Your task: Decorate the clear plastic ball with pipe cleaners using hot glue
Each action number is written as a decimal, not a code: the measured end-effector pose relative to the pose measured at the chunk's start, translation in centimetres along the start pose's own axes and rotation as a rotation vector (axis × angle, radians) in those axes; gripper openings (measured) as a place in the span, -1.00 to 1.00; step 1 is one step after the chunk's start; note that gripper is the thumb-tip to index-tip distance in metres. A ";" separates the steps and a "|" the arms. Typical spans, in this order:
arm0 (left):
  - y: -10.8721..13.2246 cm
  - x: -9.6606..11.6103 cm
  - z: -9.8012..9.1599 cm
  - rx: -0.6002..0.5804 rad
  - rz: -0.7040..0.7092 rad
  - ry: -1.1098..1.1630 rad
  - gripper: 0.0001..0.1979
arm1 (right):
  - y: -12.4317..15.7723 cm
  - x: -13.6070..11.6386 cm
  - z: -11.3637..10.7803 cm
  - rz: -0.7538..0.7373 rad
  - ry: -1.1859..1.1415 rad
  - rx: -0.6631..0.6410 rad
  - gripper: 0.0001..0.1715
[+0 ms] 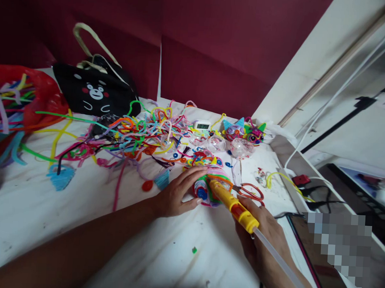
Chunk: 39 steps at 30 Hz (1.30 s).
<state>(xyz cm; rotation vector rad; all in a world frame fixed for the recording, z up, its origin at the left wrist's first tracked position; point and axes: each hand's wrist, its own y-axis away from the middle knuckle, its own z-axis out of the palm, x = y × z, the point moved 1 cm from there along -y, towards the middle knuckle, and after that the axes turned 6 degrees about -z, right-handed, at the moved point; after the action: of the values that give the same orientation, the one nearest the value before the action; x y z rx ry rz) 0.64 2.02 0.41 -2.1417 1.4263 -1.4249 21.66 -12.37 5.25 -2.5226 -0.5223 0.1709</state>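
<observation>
My left hand (179, 191) steadies a colourful pipe-cleaner craft piece (201, 190), its fingers over the far side and its thumb at the near side. The piece has a round blue eye with red and white rings, plus green, pink and orange strands. My right hand (265, 233) is wrapped round a yellow hot glue gun (230, 201), with a long clear glue stick (280, 259) running out of its back end. The gun's nozzle points at the craft piece; the exact contact is hidden. Orange-handled scissors (252, 192) lie just right of the piece.
Tangled pipe cleaners (148, 131) cover the back of the table, beside a black bag (96, 94) and a red bag (48, 95). Two finished-looking animal faces (234, 131) stand behind a clear plastic ball (242, 148). A phone (322, 258) lies right, near a cable tray (284, 174).
</observation>
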 end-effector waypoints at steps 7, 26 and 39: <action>0.1 -0.2 0.1 0.002 0.004 -0.006 -0.31 | 0.1 0.6 0.6 -0.085 0.051 0.016 -0.55; -0.1 -0.1 0.0 -0.021 0.002 -0.032 -0.29 | 1.4 -0.1 -1.4 0.232 -0.294 0.044 -0.62; -0.9 0.4 -0.4 -0.074 -0.023 -0.158 -0.30 | 4.5 -0.9 -1.7 0.888 -0.947 -0.176 -0.55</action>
<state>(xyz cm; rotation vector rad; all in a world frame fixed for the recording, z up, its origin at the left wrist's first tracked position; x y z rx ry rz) 0.86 2.32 1.42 -2.2658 1.4208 -1.1977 22.76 -17.05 4.23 -2.5260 0.3288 1.7322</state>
